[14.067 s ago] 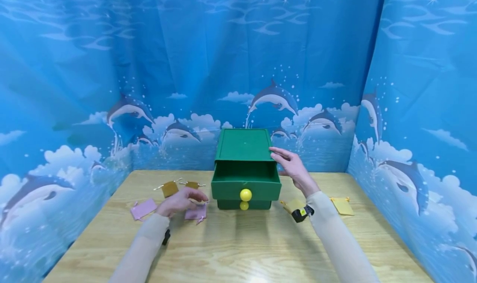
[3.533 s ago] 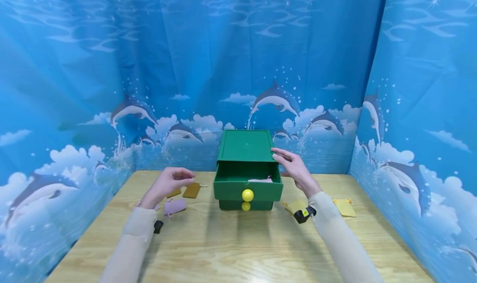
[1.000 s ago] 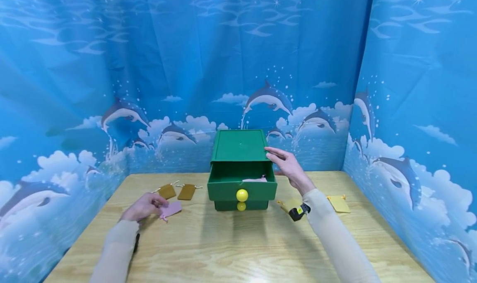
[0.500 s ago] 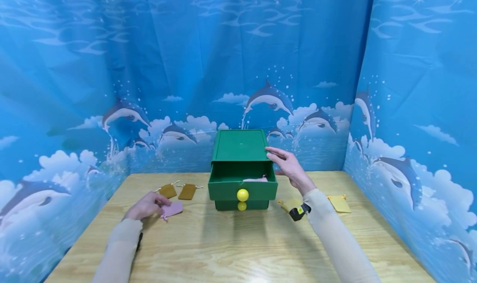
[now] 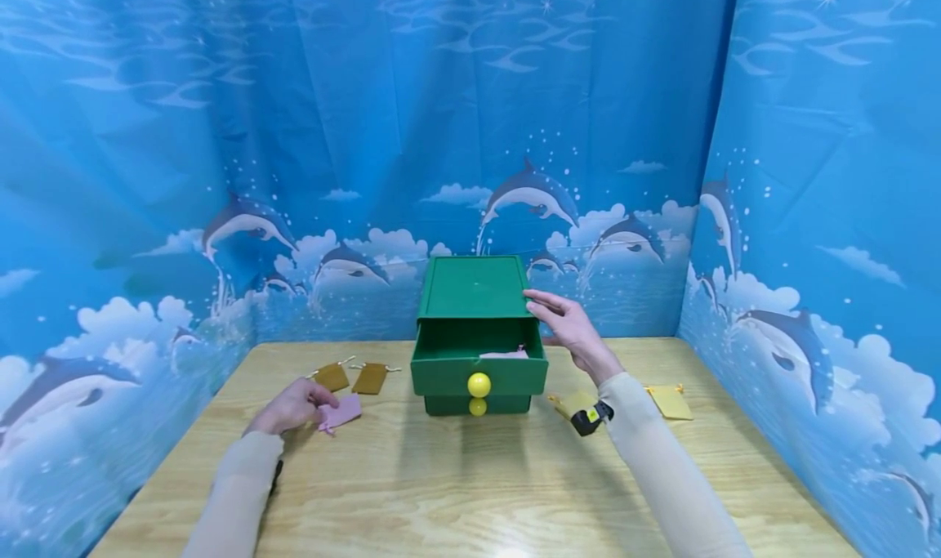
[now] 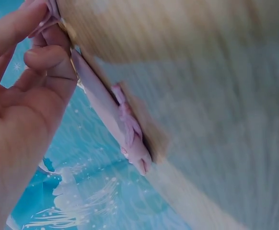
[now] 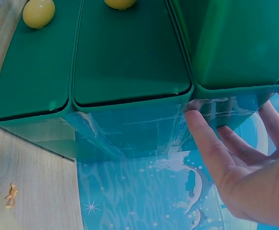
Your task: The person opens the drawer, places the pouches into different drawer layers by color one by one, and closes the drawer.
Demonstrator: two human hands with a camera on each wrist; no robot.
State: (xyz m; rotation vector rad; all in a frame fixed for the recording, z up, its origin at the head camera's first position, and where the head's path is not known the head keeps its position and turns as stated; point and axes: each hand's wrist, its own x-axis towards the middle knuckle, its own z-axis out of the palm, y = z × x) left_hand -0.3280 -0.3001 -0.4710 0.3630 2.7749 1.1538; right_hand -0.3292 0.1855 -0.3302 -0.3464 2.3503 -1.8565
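Observation:
My left hand (image 5: 290, 407) is low over the table's left side, its thumb and fingers pinching the near end of a pink drawstring pouch (image 5: 344, 412). In the left wrist view, pink cloth (image 6: 47, 20) shows at those fingertips. A second pink pouch (image 6: 98, 93) lies beneath the hand, hidden from the head view. My right hand (image 5: 577, 333) rests with spread fingers against the right side of a green drawer chest (image 5: 474, 287). The chest's top drawer (image 5: 444, 377) is pulled out, with another pink pouch (image 5: 503, 354) inside near the front.
Two brown pouches (image 5: 370, 378) lie behind the left hand. Right of the chest are a yellow pouch (image 5: 577, 403), partly behind the wrist camera, and another yellow pouch (image 5: 671, 403). Yellow knobs (image 5: 479, 384) mark the drawers. A dolphin-print curtain (image 5: 367, 174) surrounds the table (image 5: 441, 493).
A pink pouch from beside the chest now lies in the drawer. My left hand has come down from the raised position and grips another pink pouch. My right hand stays on the chest.

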